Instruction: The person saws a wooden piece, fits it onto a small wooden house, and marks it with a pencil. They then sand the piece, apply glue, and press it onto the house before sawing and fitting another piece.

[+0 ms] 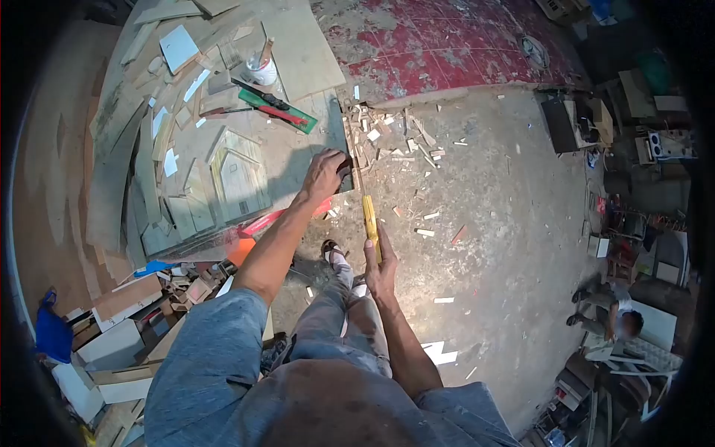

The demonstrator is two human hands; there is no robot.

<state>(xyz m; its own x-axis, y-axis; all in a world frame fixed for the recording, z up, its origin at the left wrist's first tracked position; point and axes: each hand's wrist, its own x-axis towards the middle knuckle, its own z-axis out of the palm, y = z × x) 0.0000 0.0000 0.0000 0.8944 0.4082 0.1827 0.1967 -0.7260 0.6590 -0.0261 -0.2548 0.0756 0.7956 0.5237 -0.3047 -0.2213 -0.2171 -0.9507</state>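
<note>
The right hand (380, 268) has its fingers closed round one yellow tool (370, 216), just off the table's near right corner. The left hand (325, 175) bends over the right edge of the table (287, 153), near that corner (whether it grips the dark thing there, I cannot tell from here). Toward the far right corner lie one green piece (309, 127) with two tools, one black and one red, and one white pot (261, 73).
</note>
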